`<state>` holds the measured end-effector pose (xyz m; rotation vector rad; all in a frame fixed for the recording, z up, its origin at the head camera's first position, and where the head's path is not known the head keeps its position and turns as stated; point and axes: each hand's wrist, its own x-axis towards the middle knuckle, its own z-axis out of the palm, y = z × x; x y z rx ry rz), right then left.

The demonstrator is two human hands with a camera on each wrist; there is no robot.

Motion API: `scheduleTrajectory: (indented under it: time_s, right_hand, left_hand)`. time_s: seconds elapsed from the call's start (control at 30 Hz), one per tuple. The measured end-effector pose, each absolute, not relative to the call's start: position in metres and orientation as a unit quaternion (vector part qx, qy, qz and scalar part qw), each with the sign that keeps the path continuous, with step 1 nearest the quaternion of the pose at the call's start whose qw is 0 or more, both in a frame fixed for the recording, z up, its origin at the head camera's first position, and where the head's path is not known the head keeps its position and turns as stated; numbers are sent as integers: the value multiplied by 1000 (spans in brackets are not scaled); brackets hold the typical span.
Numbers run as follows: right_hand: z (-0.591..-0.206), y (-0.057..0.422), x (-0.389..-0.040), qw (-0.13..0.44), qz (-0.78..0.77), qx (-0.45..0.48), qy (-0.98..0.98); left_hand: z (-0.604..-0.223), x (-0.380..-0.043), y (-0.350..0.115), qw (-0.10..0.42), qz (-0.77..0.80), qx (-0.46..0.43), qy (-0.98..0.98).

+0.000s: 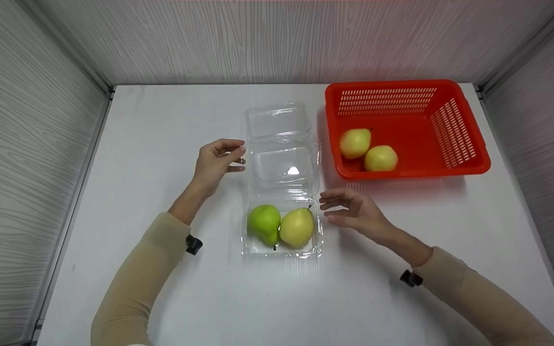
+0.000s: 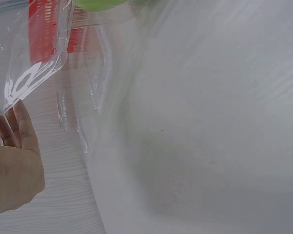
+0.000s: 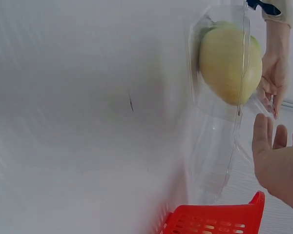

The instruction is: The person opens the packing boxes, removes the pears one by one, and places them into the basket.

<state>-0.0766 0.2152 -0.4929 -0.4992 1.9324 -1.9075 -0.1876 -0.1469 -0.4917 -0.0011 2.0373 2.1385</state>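
A clear plastic clamshell box lies with its lid swung back from the tray. Side by side in the tray sit a green pear and a yellow pear. My left hand pinches the lid's left edge between thumb and fingers; the left wrist view shows that grip. To the right of the tray, my right hand hovers with its fingers relaxed and parted, holding nothing. The yellow pear hides most of the green one in the right wrist view.
A red plastic basket stands at the back right, with two yellow pears in its left part. Its left wall is close to the lid. Grey wood-grain panels enclose the white table at the back and sides.
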Motion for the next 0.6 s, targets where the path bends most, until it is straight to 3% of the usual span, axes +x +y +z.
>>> scheduleTrajectory:
  time_s: [0.23, 0.6]
  right_hand:
    - [-483, 214, -97, 184, -584, -298, 732]
    - [-475, 197, -119, 186, -480, -383, 768]
  left_hand:
    - [-491, -188, -147, 92, 707, -1, 702]
    - [-494, -189, -146, 89, 711, -2, 697]
